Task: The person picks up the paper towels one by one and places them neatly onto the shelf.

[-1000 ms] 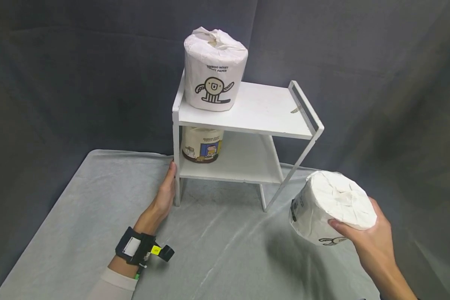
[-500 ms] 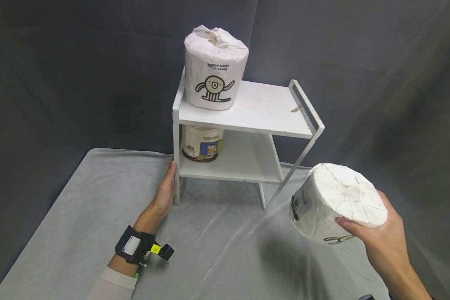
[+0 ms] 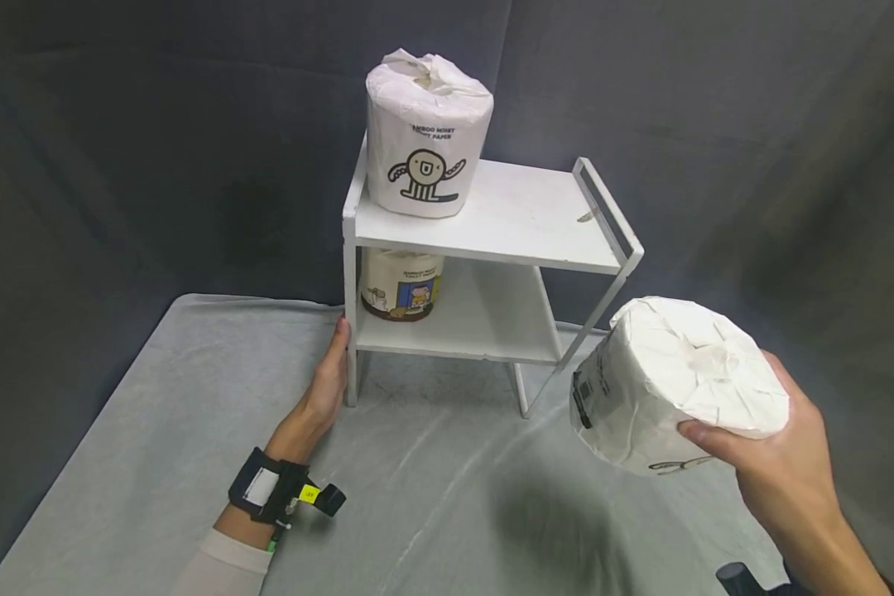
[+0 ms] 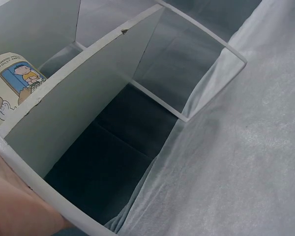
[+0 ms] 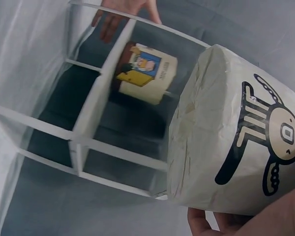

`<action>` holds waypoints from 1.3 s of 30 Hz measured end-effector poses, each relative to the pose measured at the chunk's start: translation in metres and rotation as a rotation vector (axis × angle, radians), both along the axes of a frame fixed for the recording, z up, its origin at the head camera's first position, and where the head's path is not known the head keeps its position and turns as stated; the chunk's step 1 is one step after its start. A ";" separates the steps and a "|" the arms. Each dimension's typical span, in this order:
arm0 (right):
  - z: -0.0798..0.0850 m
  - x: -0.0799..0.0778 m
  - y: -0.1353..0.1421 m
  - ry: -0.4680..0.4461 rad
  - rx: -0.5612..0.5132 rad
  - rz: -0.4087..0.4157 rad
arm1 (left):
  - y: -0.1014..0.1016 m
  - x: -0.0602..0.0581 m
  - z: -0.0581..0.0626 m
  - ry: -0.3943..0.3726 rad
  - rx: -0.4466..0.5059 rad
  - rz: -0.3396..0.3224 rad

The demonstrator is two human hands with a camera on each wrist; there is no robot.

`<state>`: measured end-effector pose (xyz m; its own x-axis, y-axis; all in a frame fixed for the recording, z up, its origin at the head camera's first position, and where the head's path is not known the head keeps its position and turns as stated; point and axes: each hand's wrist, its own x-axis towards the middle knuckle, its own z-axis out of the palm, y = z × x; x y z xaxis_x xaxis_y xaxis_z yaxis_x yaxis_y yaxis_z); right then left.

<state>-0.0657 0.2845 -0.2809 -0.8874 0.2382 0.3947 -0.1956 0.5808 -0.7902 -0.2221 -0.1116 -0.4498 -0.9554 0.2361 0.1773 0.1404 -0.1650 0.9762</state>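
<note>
My right hand (image 3: 785,463) grips a large paper-wrapped toilet roll (image 3: 685,381), thumb along its upper edge. The roll hangs tilted in the air, right of a white two-tier shelf (image 3: 536,207). In the right wrist view a printed cartoon figure shows on its side. My left hand (image 3: 328,385) rests against the shelf's left post; the right wrist view shows its straight fingers (image 5: 108,27) through the side frame. A second wrapped toilet roll (image 3: 428,141) stands upright on the top tier at the left. Below it, a smaller roll with a colourful label (image 3: 401,285) sits on the lower tier.
The shelf stands on a table covered by grey cloth (image 3: 417,505), near its back edge. Dark grey curtains (image 3: 231,149) hang behind and to the right. The top tier has a raised rail (image 3: 614,207) on its right side.
My right hand has lifted the toilet roll and moved slightly to the right with it. The left hand, the shelf and the other rolls have stayed in place.
</note>
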 end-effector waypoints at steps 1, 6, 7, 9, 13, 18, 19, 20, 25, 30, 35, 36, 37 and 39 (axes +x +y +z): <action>0.002 0.000 -0.001 0.011 -0.053 0.030 | 0.000 0.000 0.000 -0.002 -0.002 0.000; 0.012 -0.004 -0.006 0.088 -0.315 0.224 | 0.000 0.000 -0.001 -0.018 -0.007 0.004; 0.014 -0.005 -0.008 0.100 -0.327 0.247 | 0.001 0.000 -0.001 -0.020 -0.008 0.005; 0.018 -0.006 -0.010 0.121 -0.374 0.306 | 0.001 0.000 -0.002 -0.023 -0.009 0.006; 0.027 -0.006 -0.014 0.109 -0.288 0.250 | 0.001 0.001 -0.003 -0.037 -0.015 -0.001; 0.040 -0.009 -0.020 0.105 -0.186 0.162 | 0.002 0.001 -0.002 -0.029 -0.007 -0.002; 0.043 -0.011 -0.021 0.128 -0.217 0.193 | 0.002 0.000 -0.002 -0.024 -0.001 -0.002; 0.045 -0.013 -0.023 0.149 -0.261 0.231 | 0.001 0.000 -0.002 -0.020 0.004 0.000; 0.055 -0.024 -0.028 0.231 -0.448 0.413 | 0.001 0.000 -0.002 -0.014 0.009 0.002; 0.064 -0.035 -0.031 0.253 -0.532 0.496 | 0.000 0.000 -0.001 -0.046 -0.009 0.005; 0.076 -0.043 -0.039 0.263 -0.527 0.492 | -0.001 0.000 -0.001 -0.062 -0.021 0.004; 0.079 -0.045 -0.040 0.260 -0.516 0.491 | -0.001 0.000 -0.001 -0.059 -0.019 0.003; 0.081 -0.046 -0.042 0.261 -0.515 0.491 | -0.001 0.000 -0.001 -0.057 -0.018 0.003; 0.085 -0.049 -0.045 0.264 -0.532 0.496 | -0.001 0.000 -0.001 -0.052 -0.014 0.002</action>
